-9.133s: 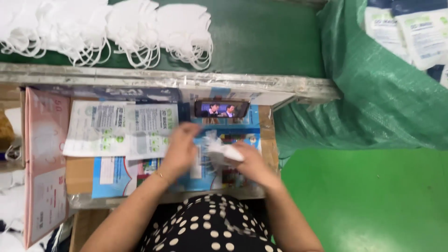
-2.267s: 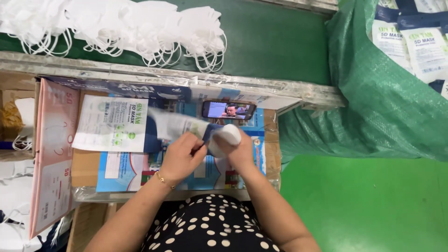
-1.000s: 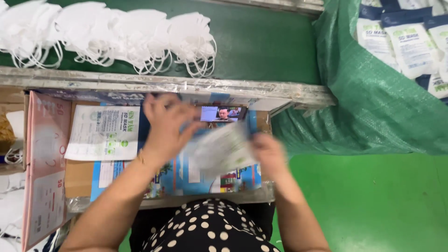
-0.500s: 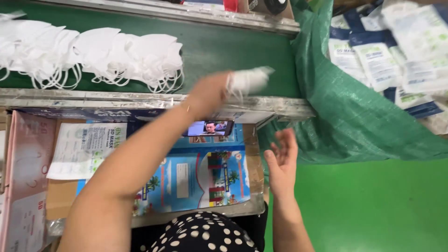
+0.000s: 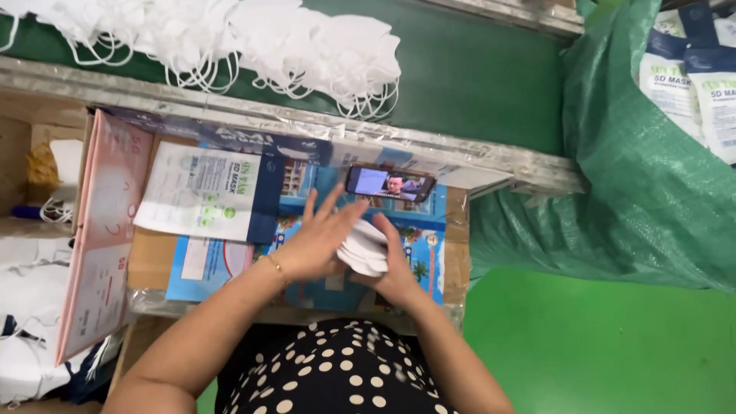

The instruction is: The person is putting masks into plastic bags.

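A small stack of folded white face masks [image 5: 365,247] sits between my two hands over the blue printed work surface [image 5: 429,261]. My left hand [image 5: 318,241] lies flat on top of the stack with fingers spread. My right hand [image 5: 399,264] cups the stack from the right and below. A pile of flat mask pouches [image 5: 207,192] lies to the left of my hands. Many loose white masks [image 5: 307,46] lie in a row on the green conveyor belt [image 5: 475,77] beyond the metal rail.
A phone [image 5: 389,184] with a lit screen lies just past my hands. A pink box lid [image 5: 103,230] stands at the left. A green woven sack [image 5: 652,176] at the right holds filled mask pouches [image 5: 701,77]. The floor [image 5: 598,345] is green.
Half a second ago my left hand reached out toward the sack with a filled pouch; now both hands are back over the work surface, closed around a fresh stack of masks.
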